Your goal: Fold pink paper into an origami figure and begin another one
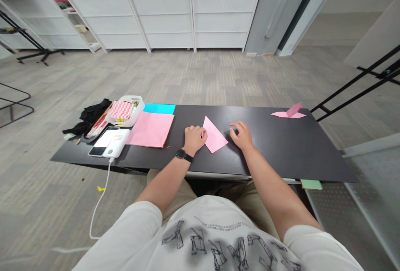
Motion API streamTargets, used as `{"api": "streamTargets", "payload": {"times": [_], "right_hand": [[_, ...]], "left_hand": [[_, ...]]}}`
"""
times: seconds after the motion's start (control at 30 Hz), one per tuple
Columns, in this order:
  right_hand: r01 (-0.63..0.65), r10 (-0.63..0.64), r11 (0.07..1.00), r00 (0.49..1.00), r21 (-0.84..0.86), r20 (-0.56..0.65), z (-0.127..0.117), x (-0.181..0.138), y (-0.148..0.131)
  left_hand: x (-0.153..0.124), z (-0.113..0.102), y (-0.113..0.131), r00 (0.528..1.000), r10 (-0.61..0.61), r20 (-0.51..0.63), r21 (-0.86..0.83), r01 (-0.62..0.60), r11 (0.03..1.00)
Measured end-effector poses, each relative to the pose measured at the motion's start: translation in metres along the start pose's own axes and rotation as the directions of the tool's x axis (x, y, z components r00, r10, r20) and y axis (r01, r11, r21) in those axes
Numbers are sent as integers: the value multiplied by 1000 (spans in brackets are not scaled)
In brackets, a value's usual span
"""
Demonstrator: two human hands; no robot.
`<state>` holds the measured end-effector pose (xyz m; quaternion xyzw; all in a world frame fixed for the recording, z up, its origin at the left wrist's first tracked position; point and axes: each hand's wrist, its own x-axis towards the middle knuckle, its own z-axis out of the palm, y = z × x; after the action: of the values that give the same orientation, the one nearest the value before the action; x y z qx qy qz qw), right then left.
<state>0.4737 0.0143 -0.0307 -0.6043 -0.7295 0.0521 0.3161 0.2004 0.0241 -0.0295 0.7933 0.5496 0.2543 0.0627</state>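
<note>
Working at a black table (281, 154), a seated person in a white printed T-shirt (215, 242) handles a folded pink paper triangle (215, 135) lying flat near the table's middle. The left hand (194, 137), a dark watch (183, 155) on its wrist, is curled closed at the triangle's left edge, fingers touching the paper. The right hand (241, 134) rests just beside the triangle's right corner, fingers bent loosely and palm down on the table, holding nothing; whether its fingertips touch the paper cannot be told.

To the left, a pink paper stack (150, 129) lies flat, with a blue sheet (159, 108) showing behind it. Beyond the stack stands a white basket (136, 101) holding patterned red-and-white paper, and in front of the basket rests a white device (109, 142) whose white cable (100, 196) hangs off the table's near edge to the floor. Black cloth (93, 112) lies at the far left corner. At the far right edge, well apart from both hands, sits a folded pink piece (290, 112) with one flap raised. A green sheet (311, 184) peeks out below the table's near right edge. White cabinets (168, 8) line the wall across the grey floor.
</note>
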Motion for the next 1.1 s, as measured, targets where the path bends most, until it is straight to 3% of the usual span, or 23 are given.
{"api": "streamTargets", "payload": {"times": [0.17, 0.3, 0.47, 0.7, 1.1], "right_hand": [[40, -41, 999, 999, 4, 7, 1, -1, 0], [56, -54, 997, 996, -43, 66, 0, -1, -2], [131, -131, 991, 985, 13, 113, 0, -1, -3], [205, -216, 972, 971, 112, 98, 8, 0, 3], [174, -186, 979, 975, 102, 125, 18, 0, 17]], "left_hand": [[-1, 0, 0, 995, 98, -24, -28, -99, 995], [2, 4, -4, 962, 249, 112, -139, -233, 963], [0, 4, 1, 972, 198, 124, -83, -189, 978], [-2, -2, 3, 965, 224, 140, -60, -217, 974], [-1, 1, -1, 949, 292, 122, -104, -280, 954]]}}
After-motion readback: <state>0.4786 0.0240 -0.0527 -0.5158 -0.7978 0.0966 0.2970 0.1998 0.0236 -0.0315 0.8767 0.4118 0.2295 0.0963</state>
